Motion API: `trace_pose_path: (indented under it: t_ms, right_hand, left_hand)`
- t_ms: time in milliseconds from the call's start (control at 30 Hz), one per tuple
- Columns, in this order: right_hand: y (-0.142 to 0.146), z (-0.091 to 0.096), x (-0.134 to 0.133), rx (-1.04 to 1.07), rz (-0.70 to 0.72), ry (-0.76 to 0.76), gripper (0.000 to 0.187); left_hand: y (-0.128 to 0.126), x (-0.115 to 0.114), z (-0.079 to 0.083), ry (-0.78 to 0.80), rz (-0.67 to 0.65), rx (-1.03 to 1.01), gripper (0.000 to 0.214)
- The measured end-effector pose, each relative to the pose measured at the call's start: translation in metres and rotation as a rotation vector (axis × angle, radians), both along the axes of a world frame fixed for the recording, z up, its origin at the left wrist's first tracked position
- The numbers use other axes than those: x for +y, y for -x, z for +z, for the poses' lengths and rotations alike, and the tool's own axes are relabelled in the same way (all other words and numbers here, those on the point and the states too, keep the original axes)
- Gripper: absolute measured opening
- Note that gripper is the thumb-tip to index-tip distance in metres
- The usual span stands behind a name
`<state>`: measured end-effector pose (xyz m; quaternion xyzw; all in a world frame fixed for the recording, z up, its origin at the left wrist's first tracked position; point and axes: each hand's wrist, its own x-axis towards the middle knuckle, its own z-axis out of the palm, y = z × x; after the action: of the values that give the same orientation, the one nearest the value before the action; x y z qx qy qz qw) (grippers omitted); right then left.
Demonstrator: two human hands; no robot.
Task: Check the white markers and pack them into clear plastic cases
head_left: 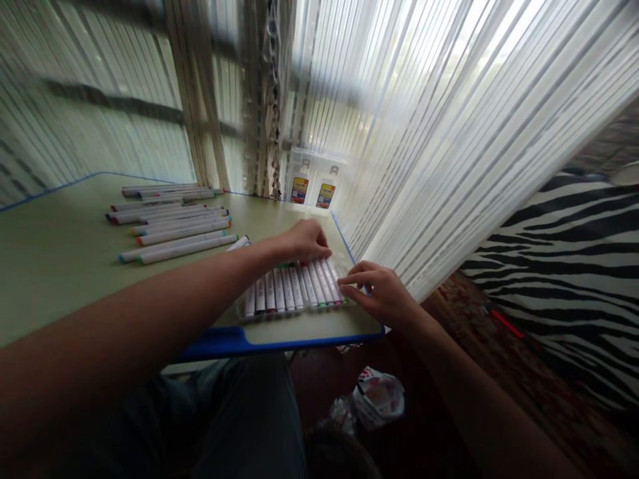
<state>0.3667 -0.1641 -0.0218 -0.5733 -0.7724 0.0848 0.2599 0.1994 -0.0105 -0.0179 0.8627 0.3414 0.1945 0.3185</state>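
Note:
A clear plastic tray (279,315) stands near the front edge of the table, with a row of white markers (292,289) lying side by side in it. My left hand (302,239) reaches over the tray's far side, fingers bent and closed at the upper end of a marker (331,279) on the right of the row. From the right, my right hand (380,289) brings thumb and index finger together against the side of the outermost markers. The fingertips partly cover what they grip. Colored caps show at the near ends of several markers.
Several loose markers (184,229) lie in groups at the table's left. A clear case with two labels (327,195) stands at the back by the string curtain (389,120). Blue trim (309,344) edges the table. A plastic bag (379,399) lies below; zebra-striped fabric (564,266) is right.

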Motion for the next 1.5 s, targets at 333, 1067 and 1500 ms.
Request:
trace_pose_path:
  t_ms: [333, 1067, 1500]
  right_hand:
    - [0.007, -0.009, -0.013, 0.043, 0.041, -0.086, 0.016]
    - [0.0, -0.01, -0.031, -0.01, 0.148, -0.077, 0.024]
    - [0.003, -0.012, -0.002, -0.09, 0.113, -0.053, 0.028]
  left_hand:
    - [0.002, 0.0, -0.001, 0.078, -0.088, 0.06, 0.024]
    - [0.0, 0.007, 0.009, -0.164, -0.222, 0.188, 0.039]
    - [0.072, 0.025, 0.069, -0.294, -0.058, 0.209, 0.031]
